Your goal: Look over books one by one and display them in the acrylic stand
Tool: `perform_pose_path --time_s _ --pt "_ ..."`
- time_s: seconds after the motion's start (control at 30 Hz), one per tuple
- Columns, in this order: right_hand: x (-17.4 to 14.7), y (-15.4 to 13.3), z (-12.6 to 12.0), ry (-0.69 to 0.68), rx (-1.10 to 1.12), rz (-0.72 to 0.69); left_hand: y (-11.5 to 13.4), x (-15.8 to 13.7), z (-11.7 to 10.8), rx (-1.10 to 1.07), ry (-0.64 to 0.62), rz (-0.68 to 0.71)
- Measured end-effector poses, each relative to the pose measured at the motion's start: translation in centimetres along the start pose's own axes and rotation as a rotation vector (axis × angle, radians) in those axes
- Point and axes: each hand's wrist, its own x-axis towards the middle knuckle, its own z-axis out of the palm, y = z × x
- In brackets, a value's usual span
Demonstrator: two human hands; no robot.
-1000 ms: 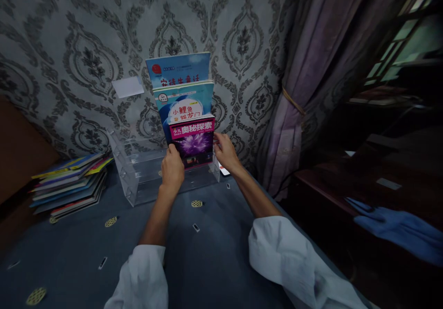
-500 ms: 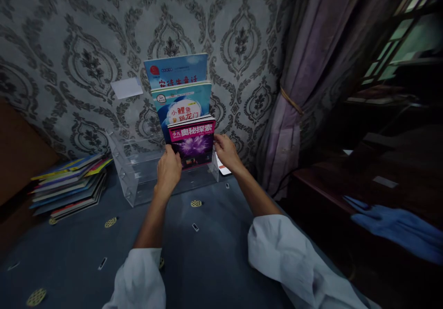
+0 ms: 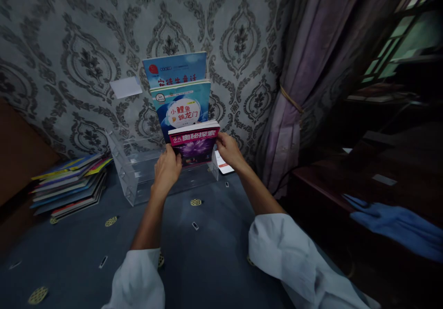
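Observation:
Between my two hands is a purple and pink book point(image 3: 194, 146), held by its left and right edges at the front of a clear acrylic rack point(image 3: 126, 180). My left hand point(image 3: 167, 167) is closed on the left edge, and my right hand point(image 3: 228, 150) pinches the right edge. The book's top tips toward me, so its white page edges show. Behind it a teal-blue book point(image 3: 183, 103) stands in the rack, and behind that rises a taller blue book point(image 3: 176, 69). The lower part of the purple book hides the rack's front right section.
A stack of books point(image 3: 71, 184) lies left of the rack. Right of it is a phone point(image 3: 224, 163) with a lit screen. A white card point(image 3: 126, 87) shows against the patterned wall. A tied curtain point(image 3: 285, 129) and a blue glove-like cloth point(image 3: 398, 226) are at the right.
The purple book has tilted, its top coming toward me and slightly right, showing more page edges and more of the teal-blue book. My right hand has shifted slightly right with it.

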Motion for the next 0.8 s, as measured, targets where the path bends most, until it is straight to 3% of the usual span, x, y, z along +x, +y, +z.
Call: perform_pose_path --time_s 0.47,0.57,0.7,0.8 --pt "0.0 -0.7 -0.5 -0.027 0.045 0.013 0.3 -0.4 -0.9 0.013 -0.006 0.015" --pt "0.0 -1.0 -0.7 -0.017 0.062 -0.003 0.1 -1.8 -3.4 -0.024 0.112 0.101" --pt "0.0 -1.4 -0.9 0.000 0.091 -0.018 0.6 -5.5 -8.9 -0.309 0.377 0.245" --pt "0.0 -1.9 -0.8 0.054 0.082 -0.010 0.9 -7.0 -10.9 -0.460 0.492 0.276"
